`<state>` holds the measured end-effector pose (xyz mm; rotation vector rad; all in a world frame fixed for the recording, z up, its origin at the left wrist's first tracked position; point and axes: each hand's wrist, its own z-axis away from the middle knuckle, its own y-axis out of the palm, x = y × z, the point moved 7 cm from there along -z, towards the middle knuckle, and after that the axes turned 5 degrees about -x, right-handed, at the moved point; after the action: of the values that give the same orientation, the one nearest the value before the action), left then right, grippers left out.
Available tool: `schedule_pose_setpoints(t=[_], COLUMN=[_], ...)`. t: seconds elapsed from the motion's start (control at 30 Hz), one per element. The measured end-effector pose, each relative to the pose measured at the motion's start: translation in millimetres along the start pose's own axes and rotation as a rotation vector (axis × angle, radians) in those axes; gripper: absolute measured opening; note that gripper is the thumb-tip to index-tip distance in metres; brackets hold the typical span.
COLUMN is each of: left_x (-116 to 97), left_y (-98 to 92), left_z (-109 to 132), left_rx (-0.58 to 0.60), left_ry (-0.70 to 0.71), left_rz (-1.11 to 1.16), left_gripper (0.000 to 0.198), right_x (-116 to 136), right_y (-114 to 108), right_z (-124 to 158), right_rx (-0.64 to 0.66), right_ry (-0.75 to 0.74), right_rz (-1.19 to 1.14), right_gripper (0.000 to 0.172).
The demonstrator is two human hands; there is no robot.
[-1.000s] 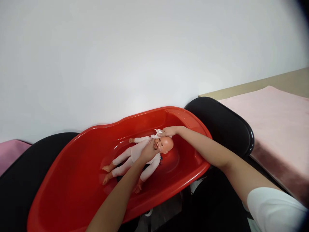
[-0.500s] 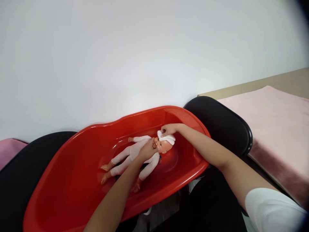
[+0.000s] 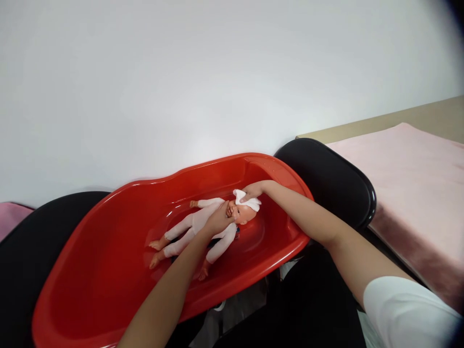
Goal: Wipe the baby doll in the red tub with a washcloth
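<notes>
A baby doll (image 3: 206,217) in a pale pink suit lies on its back in the red baby bathtub (image 3: 90,270), its head to the right and its bare feet to the left. My left hand (image 3: 219,220) is closed around the doll's chin and neck, with the thumb near its mouth. Between the fingers of my right hand (image 3: 253,191) is a white washcloth (image 3: 250,204), pressed against the far side of the doll's head and covering part of its face. Some of my right fingers are hidden by the cloth.
Black seats or stools (image 3: 326,179) stand at the tub's right end and behind its left end. A bed or table with a pink cover (image 3: 409,169) is at the right. A white wall (image 3: 217,87) rises behind the tub.
My right hand has shifted slightly down over the doll's head and lies flatter on the washcloth. My left hand keeps its hold. The whole view has shifted a little.
</notes>
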<state>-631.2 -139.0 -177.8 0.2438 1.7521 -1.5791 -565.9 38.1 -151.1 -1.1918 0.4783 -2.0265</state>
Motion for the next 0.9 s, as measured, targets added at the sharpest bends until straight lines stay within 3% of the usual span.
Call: schedule_pose_setpoints(t=[0.1,0.27,0.43,0.6,0.77,0.83,0.9], left_x=[0,2,5,2,-2,1,5], left_y=[-1.0,-1.2,0.5,-1.1,-3.2,-3.6,-3.9], left_z=[0,-1,-2,-1,0,0,-1], left_rx=[0.002,-0.003,-0.005,-0.008,0.003,-0.001,-0.006], left_ry=[-0.015,-0.008,0.003,-0.013,-0.020,-0.029,-0.036], left_rz=[0.076,0.118,0.088,0.144,0.158,0.136,0.112], left_gripper=[0.026,0.030,0.028,0.028,0.034,0.033,0.030], right_x=[3,-3,-1,-6,1,-5,-13], right_y=[2,2,5,-1,10,14,14], right_z=[3,2,-4,-4,-3,-4,-5], right_rx=[0.039,0.021,0.027,-0.018,0.054,0.091,0.125], right_ry=[-0.058,-0.020,-0.120,-0.103,-0.077,0.018,0.100], right_rz=[-0.015,-0.010,-0.044,-0.006,-0.072,-0.027,0.046], right_gripper=[0.082,0.073,0.091,0.077,0.111,0.107,0.089])
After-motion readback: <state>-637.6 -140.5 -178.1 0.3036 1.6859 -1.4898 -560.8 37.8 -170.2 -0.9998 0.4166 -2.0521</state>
